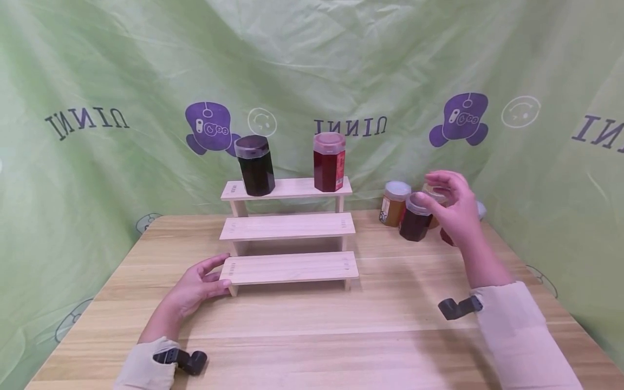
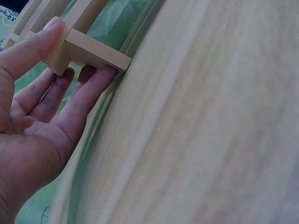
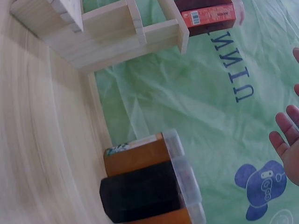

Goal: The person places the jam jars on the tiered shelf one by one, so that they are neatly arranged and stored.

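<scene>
Right hand (image 1: 454, 208): fingers loose, holding nothing; dark jar (image 1: 414, 224) stands below them. Likely heavyish, rigid, slick-sided — take it around mid-body. Left hand (image 1: 194, 286) grips wooden stand (image 1: 290, 268) at its lowest step's end — probably light, stiff, easily nudged.

L fingers (image 1: 212, 264) on shelf (image 1: 287, 226), R fingers (image 1: 450, 179) nr jars (image 1: 414, 227)

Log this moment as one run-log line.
Left hand: holds three-tier wooden stand at lower left | Right hand: empty, raised near tabletop jars | Top tier: dark jar left, red jar right
</scene>
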`<move>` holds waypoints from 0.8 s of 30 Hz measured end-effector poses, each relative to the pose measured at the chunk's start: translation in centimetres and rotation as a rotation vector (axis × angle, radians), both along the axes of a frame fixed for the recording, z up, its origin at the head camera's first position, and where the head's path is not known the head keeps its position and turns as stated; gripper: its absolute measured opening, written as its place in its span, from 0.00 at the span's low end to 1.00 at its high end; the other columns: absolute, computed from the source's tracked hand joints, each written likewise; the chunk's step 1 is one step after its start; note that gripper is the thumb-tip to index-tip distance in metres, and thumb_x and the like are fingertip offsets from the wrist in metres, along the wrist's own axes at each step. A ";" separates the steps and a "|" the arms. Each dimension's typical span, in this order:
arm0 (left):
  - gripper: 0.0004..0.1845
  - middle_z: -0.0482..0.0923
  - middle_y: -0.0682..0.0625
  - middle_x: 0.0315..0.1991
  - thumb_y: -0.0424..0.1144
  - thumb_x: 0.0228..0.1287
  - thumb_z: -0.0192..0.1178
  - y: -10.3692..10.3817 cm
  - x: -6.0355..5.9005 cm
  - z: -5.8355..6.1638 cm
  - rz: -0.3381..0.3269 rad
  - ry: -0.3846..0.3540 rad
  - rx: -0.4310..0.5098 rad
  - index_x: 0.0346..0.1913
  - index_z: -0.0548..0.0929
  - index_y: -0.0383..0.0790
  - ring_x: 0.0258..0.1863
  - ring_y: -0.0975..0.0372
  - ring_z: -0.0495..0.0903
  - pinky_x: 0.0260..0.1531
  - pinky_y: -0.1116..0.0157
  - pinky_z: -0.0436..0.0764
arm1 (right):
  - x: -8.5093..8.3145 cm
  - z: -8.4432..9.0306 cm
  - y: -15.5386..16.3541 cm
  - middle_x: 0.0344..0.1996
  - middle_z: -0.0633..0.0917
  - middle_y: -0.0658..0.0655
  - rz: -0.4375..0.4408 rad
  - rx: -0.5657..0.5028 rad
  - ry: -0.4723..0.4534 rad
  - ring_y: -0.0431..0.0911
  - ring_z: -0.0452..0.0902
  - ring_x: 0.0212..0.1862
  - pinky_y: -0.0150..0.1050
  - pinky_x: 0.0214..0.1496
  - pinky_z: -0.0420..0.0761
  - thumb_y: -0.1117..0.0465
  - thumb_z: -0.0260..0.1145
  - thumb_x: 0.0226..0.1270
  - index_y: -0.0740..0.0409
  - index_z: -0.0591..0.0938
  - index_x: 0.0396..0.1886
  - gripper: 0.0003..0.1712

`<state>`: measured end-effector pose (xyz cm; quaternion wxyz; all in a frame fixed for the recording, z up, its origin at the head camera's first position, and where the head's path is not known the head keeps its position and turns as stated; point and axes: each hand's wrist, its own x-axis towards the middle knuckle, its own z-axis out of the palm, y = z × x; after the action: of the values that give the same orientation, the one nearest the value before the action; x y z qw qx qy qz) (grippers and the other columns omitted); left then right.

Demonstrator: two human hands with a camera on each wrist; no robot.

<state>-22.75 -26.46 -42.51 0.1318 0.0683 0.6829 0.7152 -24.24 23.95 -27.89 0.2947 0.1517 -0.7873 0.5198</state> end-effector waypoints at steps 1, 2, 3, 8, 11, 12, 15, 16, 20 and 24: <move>0.41 0.57 0.32 0.59 0.23 0.49 0.61 0.0 0.0 0.0 -0.001 0.001 -0.002 0.66 0.52 0.34 0.47 0.55 0.75 0.45 0.53 0.77 | 0.1 -0.1 0.2 0.46 0.70 0.54 -0.002 -0.001 0.003 0.41 0.68 0.46 0.26 0.50 0.73 0.67 0.66 0.53 0.71 0.71 0.49 0.24; 0.41 0.57 0.32 0.60 0.23 0.48 0.61 0.0 0.0 0.0 0.004 -0.002 -0.003 0.66 0.53 0.34 0.47 0.55 0.75 0.45 0.53 0.77 | 0.2 -0.2 0.4 0.46 0.70 0.54 0.001 -0.005 0.012 0.43 0.68 0.46 0.27 0.51 0.72 0.67 0.65 0.53 0.72 0.71 0.49 0.24; 0.41 0.56 0.33 0.60 0.23 0.48 0.61 0.0 0.0 -0.1 0.007 -0.005 -0.006 0.66 0.53 0.34 0.47 0.55 0.75 0.45 0.53 0.77 | 0.2 -0.4 0.7 0.46 0.70 0.55 0.007 -0.011 0.022 0.44 0.68 0.46 0.29 0.53 0.72 0.68 0.64 0.53 0.72 0.71 0.49 0.23; 0.42 0.56 0.32 0.60 0.23 0.47 0.62 0.1 0.1 -0.1 0.008 -0.007 -0.004 0.66 0.54 0.35 0.46 0.55 0.75 0.45 0.53 0.77 | -0.1 -1.6 2.5 0.47 0.70 0.54 -0.004 -0.028 0.032 0.48 0.67 0.49 0.31 0.56 0.70 0.69 0.64 0.54 0.68 0.72 0.51 0.23; 0.41 0.55 0.31 0.60 0.23 0.48 0.61 0.1 0.1 -0.1 -0.003 0.007 0.004 0.66 0.52 0.33 0.47 0.54 0.75 0.45 0.53 0.77 | -0.2 -2.2 3.6 0.51 0.71 0.54 -0.025 -0.035 -0.006 0.45 0.67 0.52 0.28 0.56 0.69 0.67 0.63 0.55 0.61 0.71 0.55 0.25; 0.41 0.55 0.31 0.60 0.23 0.48 0.61 0.1 0.1 -0.1 -0.002 0.008 0.006 0.66 0.53 0.33 0.47 0.54 0.75 0.45 0.53 0.77 | -0.1 -2.4 3.9 0.52 0.71 0.55 -0.029 -0.040 -0.019 0.44 0.67 0.53 0.27 0.56 0.69 0.67 0.63 0.55 0.60 0.71 0.56 0.26; 0.41 0.55 0.32 0.60 0.23 0.49 0.61 0.1 0.1 0.0 0.002 0.010 0.008 0.66 0.53 0.33 0.46 0.55 0.75 0.45 0.54 0.77 | 0.2 -2.9 4.6 0.56 0.70 0.56 -0.045 -0.054 -0.045 0.42 0.66 0.55 0.25 0.56 0.68 0.66 0.63 0.56 0.56 0.69 0.59 0.29; 0.41 0.55 0.32 0.60 0.23 0.49 0.61 0.1 0.1 0.0 0.002 0.010 0.009 0.66 0.53 0.33 0.47 0.55 0.75 0.45 0.54 0.77 | 0.3 -3.0 4.8 0.56 0.70 0.55 -0.049 -0.062 -0.048 0.42 0.66 0.55 0.25 0.56 0.69 0.66 0.63 0.55 0.55 0.69 0.59 0.29; 0.41 0.54 0.32 0.61 0.23 0.48 0.60 0.1 0.2 0.0 0.001 0.008 0.010 0.66 0.52 0.33 0.46 0.55 0.75 0.45 0.54 0.77 | 0.8 -3.4 5.4 0.58 0.69 0.56 -0.047 -0.089 -0.061 0.42 0.66 0.56 0.21 0.54 0.69 0.67 0.63 0.56 0.55 0.69 0.60 0.30; 0.42 0.54 0.32 0.61 0.23 0.48 0.61 0.1 0.1 0.0 0.006 -0.005 0.008 0.66 0.53 0.34 0.46 0.55 0.75 0.45 0.53 0.77 | 1.1 -3.8 6.0 0.60 0.68 0.54 -0.043 -0.115 -0.089 0.44 0.64 0.57 0.19 0.52 0.69 0.67 0.63 0.56 0.55 0.67 0.61 0.31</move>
<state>-22.63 -26.35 -42.47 0.1311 0.0653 0.6798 0.7186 -23.15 30.00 -31.69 0.2788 0.0941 -0.7717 0.5638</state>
